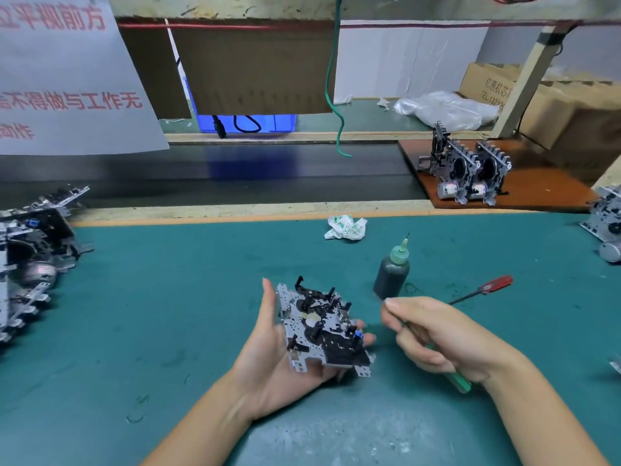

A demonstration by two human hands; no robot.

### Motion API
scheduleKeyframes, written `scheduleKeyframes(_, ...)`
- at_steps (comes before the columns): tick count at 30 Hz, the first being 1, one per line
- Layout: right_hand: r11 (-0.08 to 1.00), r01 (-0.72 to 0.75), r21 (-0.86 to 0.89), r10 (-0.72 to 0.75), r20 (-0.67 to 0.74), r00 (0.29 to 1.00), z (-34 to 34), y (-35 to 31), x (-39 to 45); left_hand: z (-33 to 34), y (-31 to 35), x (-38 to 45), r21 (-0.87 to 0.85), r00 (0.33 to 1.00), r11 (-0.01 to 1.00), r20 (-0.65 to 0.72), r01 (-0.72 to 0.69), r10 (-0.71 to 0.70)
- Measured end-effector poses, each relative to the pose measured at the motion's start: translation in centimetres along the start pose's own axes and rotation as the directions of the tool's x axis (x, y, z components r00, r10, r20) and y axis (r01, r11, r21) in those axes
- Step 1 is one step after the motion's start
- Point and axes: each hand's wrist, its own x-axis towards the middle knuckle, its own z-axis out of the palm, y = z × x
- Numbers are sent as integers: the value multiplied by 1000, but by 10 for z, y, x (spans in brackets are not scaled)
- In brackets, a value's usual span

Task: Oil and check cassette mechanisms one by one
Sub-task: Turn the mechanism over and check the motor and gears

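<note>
A cassette mechanism (pixel 322 331), a metal plate with black plastic parts, lies face up in my left hand (pixel 268 368), whose thumb and fingers curl round its edges. My right hand (pixel 433 338) is just right of it and grips a thin tool with a green handle (pixel 458 381); the tip is hidden by my fingers. A dark oil bottle (pixel 391 274) with a green needle cap stands on the green mat (pixel 168 297) just beyond my right hand.
A heap of mechanisms (pixel 30 260) lies at the left edge. More stand on a brown board (pixel 467 169) at the back right and at the right edge (pixel 605 223). A red-handled screwdriver (pixel 484 289) and a crumpled tissue (pixel 346 227) lie on the mat.
</note>
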Motion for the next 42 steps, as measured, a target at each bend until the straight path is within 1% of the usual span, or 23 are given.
scheduleKeyframes(4,999,-4,49,7,-49,999,-6,3,-1,0,-1,1,-20,999,999,-26,-29,28)
scheduleKeyframes(7,996,14,-91,-19,-56,998,-10,4,-3,-1,0,0,7,1000,1000,-5,-26,26)
scheduleKeyframes(9,974,51,-219,-84,-148,985,-7,4,-4,-1,-1,-1,48,999,999,28,-19,17)
scheduleKeyframes(11,947,106,-303,-202,-305,931,-3,4,-5,0,-2,-2,107,999,994,47,-16,11)
scheduleKeyframes(12,910,103,-401,-267,-379,886,-2,7,-5,0,-2,-2,142,998,990,62,-10,1)
scheduleKeyframes(13,827,33,-561,-326,-431,842,-2,12,-6,1,-3,-4,186,997,983,76,-2,-12)
scheduleKeyframes(14,672,-95,-734,-377,-450,810,-2,15,-7,2,-3,-5,228,995,973,92,11,-32)
scheduleKeyframes(15,466,-214,-859,-440,-434,786,1,15,-11,1,-4,-5,267,992,963,112,28,-60)
scheduleKeyframes(16,307,-240,-921,-520,-373,768,4,15,-13,0,-4,-6,301,987,952,133,49,-92)
scheduleKeyframes(17,229,-199,-953,-561,-296,773,7,16,-15,0,-5,-6,333,980,940,150,71,-127)
scheduleKeyframes(20,101,-8,-995,-545,-63,836,17,24,-21,2,-4,-8,430,963,891,143,146,-227)
scheduleKeyframes(23,-8,20,-1000,-597,20,802,24,31,-33,4,3,-9,529,968,830,57,180,-246)
scheduleKeyframes(26,-65,17,-998,-642,54,764,25,35,-44,2,9,-12,611,972,757,-100,230,-215)
scheduleKeyframes(29,-60,-17,-998,-686,29,727,29,41,-49,-1,12,-17,658,975,719,-149,221,-164)
scheduleKeyframes(31,3,-42,-999,-706,-32,707,31,48,-51,2,14,-24,699,985,703,-172,135,-19)
scheduleKeyframes(32,51,-49,-997,-714,-71,696,33,51,-53,3,13,-29,785,968,617,-195,58,157)
scheduleKeyframes(33,96,-53,-994,-720,-106,686,34,53,-53,1,12,-35,917,905,399,-183,17,384)
scheduleKeyframes(34,127,-57,-990,-723,-131,679,35,55,-53,1,8,-44,995,825,78,-95,62,558)
scheduleKeyframes(35,140,-61,-988,-724,-144,675,35,57,-52,2,4,-51,962,787,-217,1,169,617)
scheduleKeyframes(36,142,-68,-987,-723,-151,674,35,58,-51,0,-4,-58,872,794,-426,75,242,604)
scheduleKeyframes(37,139,-79,-987,-721,-156,675,36,57,-49,-1,-13,-62,796,819,-542,106,270,564)
scheduleKeyframes(39,108,-93,-990,-723,-142,677,37,54,-47,0,-27,-62,696,843,-653,126,300,522)
scheduleKeyframes(42,23,-87,-996,-729,-76,680,36,51,-46,3,-36,-57,687,779,-652,200,321,595)
